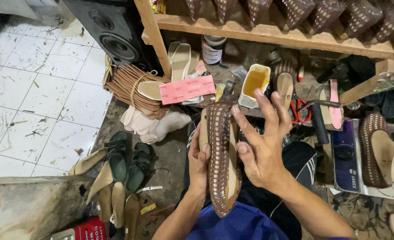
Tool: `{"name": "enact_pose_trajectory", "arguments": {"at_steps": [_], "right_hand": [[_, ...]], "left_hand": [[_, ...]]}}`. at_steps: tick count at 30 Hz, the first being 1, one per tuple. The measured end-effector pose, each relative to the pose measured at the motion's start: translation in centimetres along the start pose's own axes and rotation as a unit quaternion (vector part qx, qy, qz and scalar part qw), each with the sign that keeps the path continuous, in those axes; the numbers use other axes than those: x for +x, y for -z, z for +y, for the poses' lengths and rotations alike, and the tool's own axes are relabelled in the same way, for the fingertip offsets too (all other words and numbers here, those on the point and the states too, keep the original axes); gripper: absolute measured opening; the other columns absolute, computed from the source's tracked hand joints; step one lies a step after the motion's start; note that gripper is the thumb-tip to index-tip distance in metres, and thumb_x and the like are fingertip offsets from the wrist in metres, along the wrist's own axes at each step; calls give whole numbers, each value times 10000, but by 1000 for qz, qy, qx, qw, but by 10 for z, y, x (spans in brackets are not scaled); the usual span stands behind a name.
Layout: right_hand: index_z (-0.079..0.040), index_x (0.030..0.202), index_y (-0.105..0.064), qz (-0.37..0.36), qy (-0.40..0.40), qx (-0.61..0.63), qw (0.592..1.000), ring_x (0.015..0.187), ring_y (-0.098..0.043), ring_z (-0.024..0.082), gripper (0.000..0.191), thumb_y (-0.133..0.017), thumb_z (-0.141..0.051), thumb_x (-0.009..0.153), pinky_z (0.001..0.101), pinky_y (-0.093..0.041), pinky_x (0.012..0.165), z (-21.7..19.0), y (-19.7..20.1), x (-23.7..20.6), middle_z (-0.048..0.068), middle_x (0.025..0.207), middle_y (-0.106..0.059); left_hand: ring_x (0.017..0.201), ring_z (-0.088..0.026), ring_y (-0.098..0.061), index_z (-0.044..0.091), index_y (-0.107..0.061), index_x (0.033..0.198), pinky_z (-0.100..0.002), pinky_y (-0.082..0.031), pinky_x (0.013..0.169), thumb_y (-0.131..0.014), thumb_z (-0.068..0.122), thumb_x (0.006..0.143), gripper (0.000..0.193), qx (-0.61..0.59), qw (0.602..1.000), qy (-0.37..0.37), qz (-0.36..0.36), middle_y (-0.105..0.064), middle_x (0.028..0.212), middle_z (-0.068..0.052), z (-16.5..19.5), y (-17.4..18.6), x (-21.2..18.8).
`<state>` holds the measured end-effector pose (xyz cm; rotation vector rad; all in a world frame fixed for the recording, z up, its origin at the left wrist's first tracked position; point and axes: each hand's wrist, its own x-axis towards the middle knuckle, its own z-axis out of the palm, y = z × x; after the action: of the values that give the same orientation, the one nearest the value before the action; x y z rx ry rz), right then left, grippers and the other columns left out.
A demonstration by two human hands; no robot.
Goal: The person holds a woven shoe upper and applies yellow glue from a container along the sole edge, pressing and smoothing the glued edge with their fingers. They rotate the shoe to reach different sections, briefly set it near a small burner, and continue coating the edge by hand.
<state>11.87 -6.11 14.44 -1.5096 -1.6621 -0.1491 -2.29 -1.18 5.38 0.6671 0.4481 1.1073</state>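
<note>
White floor tiles [37,89], stained and littered with scraps, fill the left side of the view and give way to a dark, grimy floor where the person sits. Behind the hands a rough wooden shelf [268,38] crosses the top right, with a row of woven shoe uppers along its upper board, and a black loudspeaker [112,35] stands at its left post. Under the shelf lie a bundle of tan straps [126,86], pale insoles with a pink paper slip [187,89] on them, a dented white tub of yellow glue [254,82] and red-handled scissors [300,111]. A pair of dark green sandals [128,162] and several beige soles lie on the floor at lower left; a finished brown woven shoe [379,151] rests at the right edge. Over the person's lap, the brown woven shoe on its last [221,155] is held roughly upright in the view, its long axis running near vertical, one end toward the glue tub and the other toward the blue-clad knees; toe from heel cannot be told. The left hand [200,162] is closed around its left side, fingers curled over the edge. The right hand [261,142] is open, fingers spread, its fingertips touching the shoe's right edge.
</note>
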Motion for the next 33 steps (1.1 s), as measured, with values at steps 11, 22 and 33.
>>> {"name": "enact_pose_trajectory", "arguments": {"at_steps": [11,22,33], "right_hand": [[-261,1297,-777,1,108,-125,986,1207,-357,318,433,-468,-431,1047,550,-183,1143,33,8,3,92,1204,-534],[-293,1242,-820,46,200,-157,966,1101,-371,291,482,-462,-540,1033,515,-199,1077,51,16,6,38,1041,-579],[-295,1201,-838,47,233,-144,961,1054,-407,272,472,-467,-533,1032,506,-176,1052,59,12,2,21,975,-613]], "left_hand": [[1040,-245,-725,56,-326,1594,-394,-645,845,-808,512,825,1016,-51,994,95,-19,-628,1346,-166,22,-15,-4],[1037,-246,-727,45,-314,1614,-406,-641,861,-738,514,907,948,-34,992,104,-61,-639,1333,-167,31,-23,-7],[1153,-228,-695,42,-322,1621,-389,-619,949,-672,383,987,801,-36,991,116,-56,-583,1443,-166,27,-15,-5]]}}
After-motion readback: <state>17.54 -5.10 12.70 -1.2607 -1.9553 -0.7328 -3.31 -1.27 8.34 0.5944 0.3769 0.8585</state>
